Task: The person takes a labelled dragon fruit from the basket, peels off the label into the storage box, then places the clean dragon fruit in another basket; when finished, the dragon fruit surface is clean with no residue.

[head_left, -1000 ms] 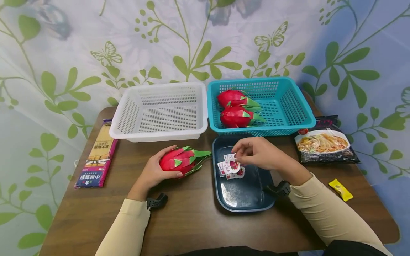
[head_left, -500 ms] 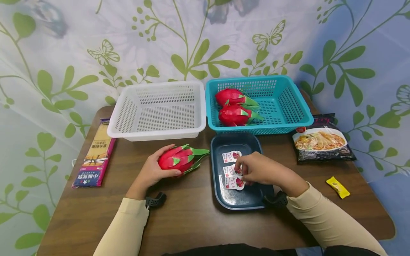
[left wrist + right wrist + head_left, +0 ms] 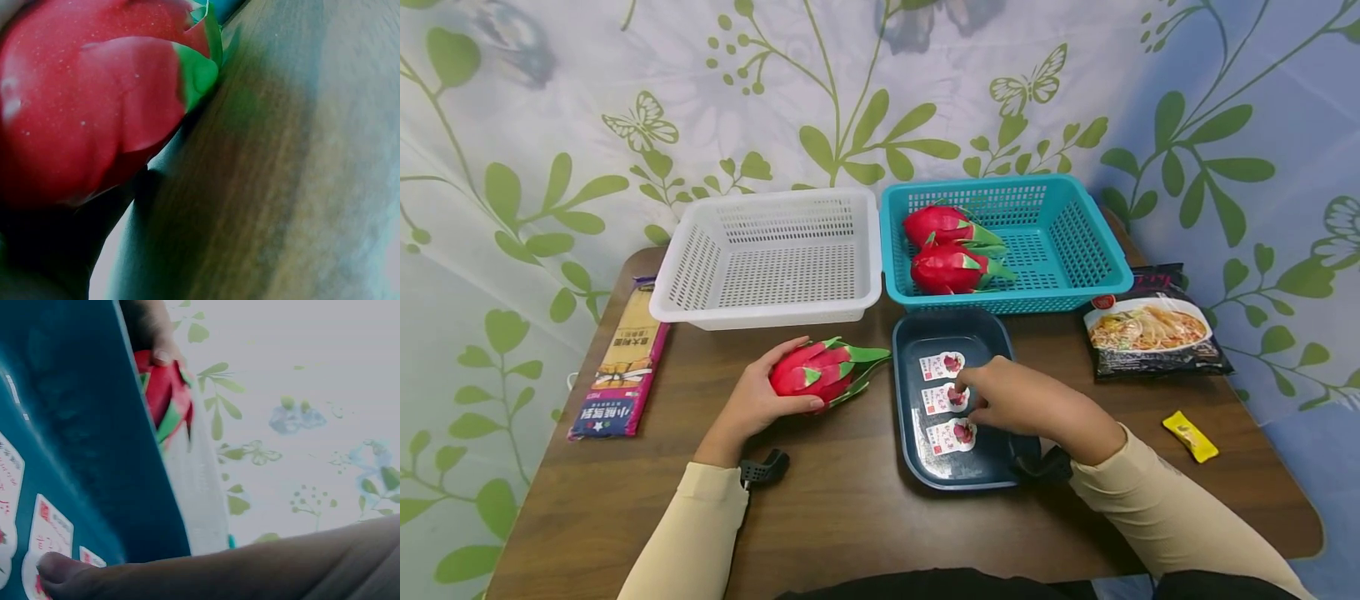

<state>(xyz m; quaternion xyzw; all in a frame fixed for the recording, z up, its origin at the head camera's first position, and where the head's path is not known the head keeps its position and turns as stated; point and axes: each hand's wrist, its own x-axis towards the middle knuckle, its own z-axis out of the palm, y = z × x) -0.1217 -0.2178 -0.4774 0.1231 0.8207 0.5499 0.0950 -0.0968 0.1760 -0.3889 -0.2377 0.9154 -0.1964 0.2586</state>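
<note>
My left hand (image 3: 747, 410) grips a red dragon fruit (image 3: 811, 372) lying on the table, its green leafy tips pointing right; its red skin (image 3: 94, 94) fills the upper left of the left wrist view. In the dark blue tray (image 3: 936, 473) lie three white labels with red fruit pictures, in a column: upper label (image 3: 938, 367), middle label (image 3: 937, 400), lower label (image 3: 951, 437). My right hand (image 3: 1026, 404) is over the tray's right side, bent fingers at the middle label. In the right wrist view one digit (image 3: 59, 569) overlaps a label (image 3: 55, 528).
Behind stand a white basket (image 3: 765, 317) and a teal basket (image 3: 1060, 250) holding two dragon fruits (image 3: 951, 268). A noodle packet (image 3: 1150, 333) and a yellow wrapped piece (image 3: 1191, 437) lie right. A long pasta packet (image 3: 617, 367) lies left.
The labels, bunched together a second ago, now lie apart in a column. My right hand has moved slightly toward the near side of the tray. The left hand still grips its dragon fruit.
</note>
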